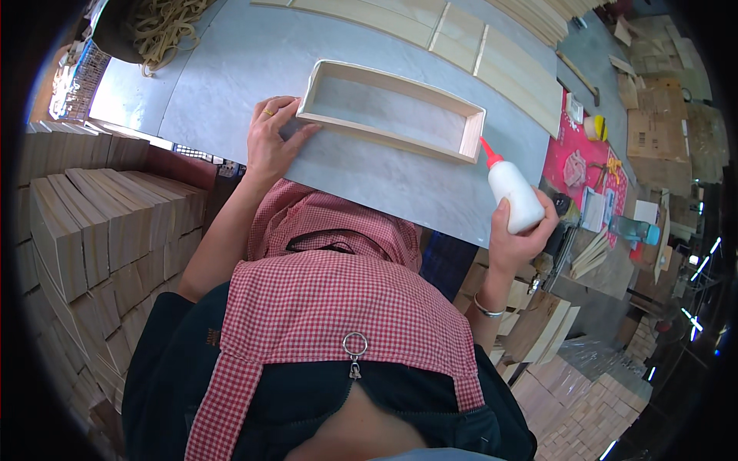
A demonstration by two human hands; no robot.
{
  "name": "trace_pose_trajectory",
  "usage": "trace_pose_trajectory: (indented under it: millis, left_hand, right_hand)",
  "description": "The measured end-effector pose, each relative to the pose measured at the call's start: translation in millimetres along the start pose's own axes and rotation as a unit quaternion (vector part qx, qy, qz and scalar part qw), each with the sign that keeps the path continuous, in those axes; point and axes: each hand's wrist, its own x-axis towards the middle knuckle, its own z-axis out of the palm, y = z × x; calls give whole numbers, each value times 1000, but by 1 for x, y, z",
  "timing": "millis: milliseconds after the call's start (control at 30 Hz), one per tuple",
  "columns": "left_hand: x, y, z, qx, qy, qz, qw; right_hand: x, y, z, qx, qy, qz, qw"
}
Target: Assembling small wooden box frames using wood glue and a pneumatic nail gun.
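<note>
A long, narrow rectangular wooden frame [384, 134] rests on the grey table [346, 173] in front of me, and the tabletop shows through its middle. My left hand [270, 138] grips its left end, with the thumb along the near side and the fingers at the end piece. In my right hand [526, 230] is a white glue bottle [513, 196] with a red nozzle. The nozzle tip is beside the frame's right end, close to the upper corner; I cannot tell whether it touches. Pale glue-like edging shows along the frame's rim.
Thin wooden panels [453, 38] lie along the table's far side. Tan rubber bands [165, 31] sit at the far left. Stacked wooden pieces [100, 223] rise by my left arm. A hammer [580, 77], a yellow tape roll [595, 128] and cardboard boxes [657, 127] are at the right.
</note>
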Motion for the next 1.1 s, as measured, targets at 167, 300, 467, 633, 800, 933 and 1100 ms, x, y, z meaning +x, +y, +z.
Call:
trace_pose_trajectory:
  millis: [167,300,467,633,800,933,1100]
  left_hand:
    - [-1,-1,-4,4,9,3,1000]
    - [0,-4,-3,22,33,32,999]
    - [0,0,0,9,33,29,999]
    - [-3,1,-3,8,29,20,999]
    - [-3,-3,-4,3,27,19,999]
    - [-2,-5,0,-2,27,23,999]
    - [-1,-4,-1,3,26,28,999]
  right_hand:
    - [-17,-12,-14,19,-17,26,999]
    - [-19,-41,-4,109,-40,91,989]
    - [-29,-88,51,234,-109,144,955]
    - [-26,-122,99,307,-166,54,936]
    - [-25,-126,106,294,-190,16,937]
    - [-24,-118,98,268,-187,11,945]
    - [-22,-98,78,225,-156,5,962]
